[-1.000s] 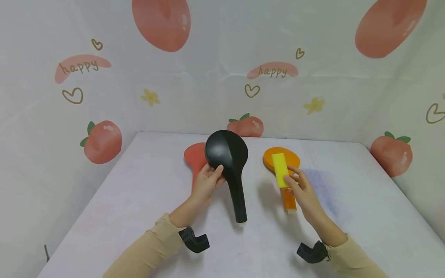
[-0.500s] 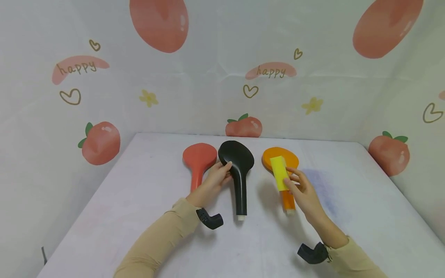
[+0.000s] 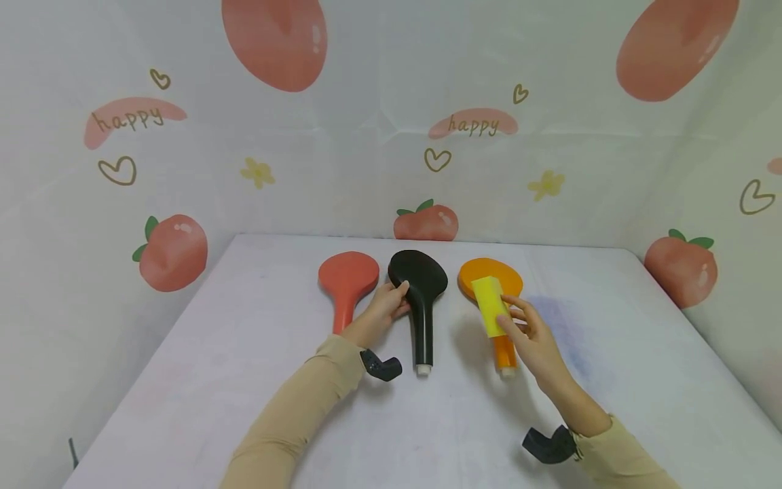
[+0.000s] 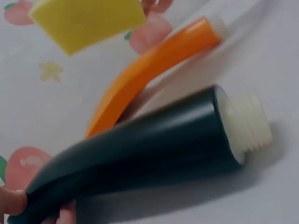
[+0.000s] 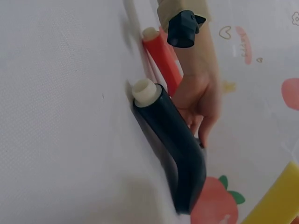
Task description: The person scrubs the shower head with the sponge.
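A black handheld shower head [image 3: 419, 273] with a white threaded end lies over the middle of the table, face down and handle towards me. My left hand [image 3: 386, 305] pinches its neck from the left, thumb on top and fingers underneath. In the left wrist view its handle [image 4: 149, 144] fills the foreground. My right hand [image 3: 533, 339] holds a yellow sponge [image 3: 489, 307] between thumb and fingers, raised above an orange shower head [image 3: 512, 275] and covering part of it. Left of the black one lies a red shower head [image 3: 348, 272], its handle partly behind my left hand and wrist.
The shower heads lie in a row on a white-covered table [image 3: 256, 319]. A printed cloth with peaches and hearts [image 3: 354, 170] stands behind and along both sides. A bluish stain [image 3: 562, 326] marks the cover right of the orange shower head.
My left hand has carried the black shower head right and lowered it from a raised, tilted position between the red and orange ones. The right hand with the sponge has stayed nearly still.
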Motion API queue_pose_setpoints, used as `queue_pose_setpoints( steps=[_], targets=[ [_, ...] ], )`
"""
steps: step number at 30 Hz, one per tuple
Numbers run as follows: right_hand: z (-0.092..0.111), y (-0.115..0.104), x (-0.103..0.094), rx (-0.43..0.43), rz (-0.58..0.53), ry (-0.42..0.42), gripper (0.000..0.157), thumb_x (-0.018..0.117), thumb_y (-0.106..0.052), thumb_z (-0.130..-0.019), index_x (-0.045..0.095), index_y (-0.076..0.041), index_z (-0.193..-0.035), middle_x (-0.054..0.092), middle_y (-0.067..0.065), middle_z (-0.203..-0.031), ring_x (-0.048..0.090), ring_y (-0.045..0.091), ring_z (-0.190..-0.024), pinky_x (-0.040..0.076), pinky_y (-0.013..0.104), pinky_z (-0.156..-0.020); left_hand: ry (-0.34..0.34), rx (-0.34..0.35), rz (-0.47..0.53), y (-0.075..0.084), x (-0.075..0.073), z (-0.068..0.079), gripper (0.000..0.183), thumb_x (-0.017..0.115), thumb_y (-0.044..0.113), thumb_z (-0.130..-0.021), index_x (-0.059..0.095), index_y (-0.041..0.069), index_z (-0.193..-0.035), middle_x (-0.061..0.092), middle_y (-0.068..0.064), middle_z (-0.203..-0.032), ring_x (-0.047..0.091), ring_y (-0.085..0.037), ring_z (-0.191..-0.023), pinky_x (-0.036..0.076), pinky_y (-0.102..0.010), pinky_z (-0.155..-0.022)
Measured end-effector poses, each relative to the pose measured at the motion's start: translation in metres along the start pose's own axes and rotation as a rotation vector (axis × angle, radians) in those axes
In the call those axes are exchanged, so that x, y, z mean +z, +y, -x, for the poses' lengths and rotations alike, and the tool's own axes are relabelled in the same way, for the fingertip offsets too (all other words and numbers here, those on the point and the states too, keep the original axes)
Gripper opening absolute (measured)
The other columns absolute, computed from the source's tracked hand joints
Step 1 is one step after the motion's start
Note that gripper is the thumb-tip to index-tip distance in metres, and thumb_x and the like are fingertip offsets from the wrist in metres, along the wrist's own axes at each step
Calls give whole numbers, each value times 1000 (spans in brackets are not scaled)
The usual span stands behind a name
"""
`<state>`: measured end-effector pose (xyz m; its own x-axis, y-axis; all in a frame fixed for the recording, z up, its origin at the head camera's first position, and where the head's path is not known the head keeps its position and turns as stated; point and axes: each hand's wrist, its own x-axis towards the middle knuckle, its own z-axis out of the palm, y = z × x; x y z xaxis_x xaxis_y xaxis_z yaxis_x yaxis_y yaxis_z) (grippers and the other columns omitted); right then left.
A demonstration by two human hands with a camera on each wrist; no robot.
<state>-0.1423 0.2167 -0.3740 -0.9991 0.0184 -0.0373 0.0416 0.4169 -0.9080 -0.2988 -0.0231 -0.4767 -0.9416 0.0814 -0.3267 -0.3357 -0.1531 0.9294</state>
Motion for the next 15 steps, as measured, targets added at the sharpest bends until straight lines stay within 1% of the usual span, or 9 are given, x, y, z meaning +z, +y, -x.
queue_pose_setpoints(
  steps=[3, 4, 6, 7, 8, 11, 12, 13, 15],
  targets=[
    [0, 0, 0, 7, 4, 0, 50, 47, -34, -97, 33, -16, -142, 36, 21, -139, 46, 32, -117, 42, 18, -86, 33, 11, -31, -39, -12, -64, 56, 64, 41, -86, 50, 1, -123, 61, -8, -95, 62, -16, -82, 57, -27, -73],
    [0, 0, -1, 8, 4, 2, 50, 47, -34, -97, 33, -16, -142, 36, 21, -139, 46, 33, -117, 42, 19, -86, 67, -6, -54, -43, -13, -73, 60, 64, 41, -86, 48, 1, -127, 61, -9, -98, 63, -16, -84, 57, -28, -74],
    [0, 0, -1, 10, 4, 4, 50, 47, -35, -97, 33, -16, -142, 37, 21, -139, 46, 32, -117, 42, 18, -85, 87, 40, -91, -47, -19, -80, 68, 67, 45, -82, 48, -4, -125, 62, -8, -93, 66, -14, -78, 58, -25, -68],
    [0, 0, -1, 11, 4, 4, 51, 47, -35, -97, 33, -16, -142, 36, 21, -139, 45, 32, -117, 42, 17, -85, 105, 57, -147, -41, -19, -73, 68, 68, 46, -81, 51, -5, -121, 63, -9, -88, 67, -14, -73, 57, -24, -65],
    [-1, 0, -1, 13, 5, 5, 51, 47, -35, -97, 33, -16, -142, 37, 21, -139, 45, 32, -117, 42, 16, -84, 124, 69, -210, -30, -17, -57, 64, 68, 45, -81, 54, -6, -118, 64, -11, -86, 68, -15, -72, 57, -24, -66],
    [-2, 0, -1, 15, 6, 6, 51, 47, -35, -97, 33, -16, -142, 36, 21, -139, 45, 32, -116, 42, 16, -84, 169, 136, -431, 16, -6, 9, 51, 65, 37, -87, 61, -11, -103, 68, -20, -79, 69, -18, -65, 54, -21, -65],
    [-2, 0, -1, 16, 10, 7, 51, 47, -35, -97, 34, -16, -142, 36, 21, -140, 45, 32, -117, 43, 18, -86, 190, 139, -495, 33, 0, 33, 44, 62, 31, -90, 62, -12, -100, 68, -18, -74, 67, -17, -61, 52, -19, -62],
    [-3, 1, -1, 17, 11, 7, 50, 47, -35, -97, 34, -16, -142, 36, 21, -140, 45, 32, -117, 43, 18, -85, 204, 157, -562, 45, 3, 49, 40, 61, 30, -90, 64, -9, -94, 69, -17, -71, 67, -16, -60, 50, -19, -63],
    [-4, 2, -1, 20, 15, 8, 50, 47, -36, -97, 34, -17, -142, 36, 21, -140, 45, 32, -116, 43, 20, -86, 207, 191, -618, 55, 7, 64, 35, 60, 25, -91, 64, -10, -87, 66, -16, -63, 59, -10, -48, 45, -16, -55]
  ],
)
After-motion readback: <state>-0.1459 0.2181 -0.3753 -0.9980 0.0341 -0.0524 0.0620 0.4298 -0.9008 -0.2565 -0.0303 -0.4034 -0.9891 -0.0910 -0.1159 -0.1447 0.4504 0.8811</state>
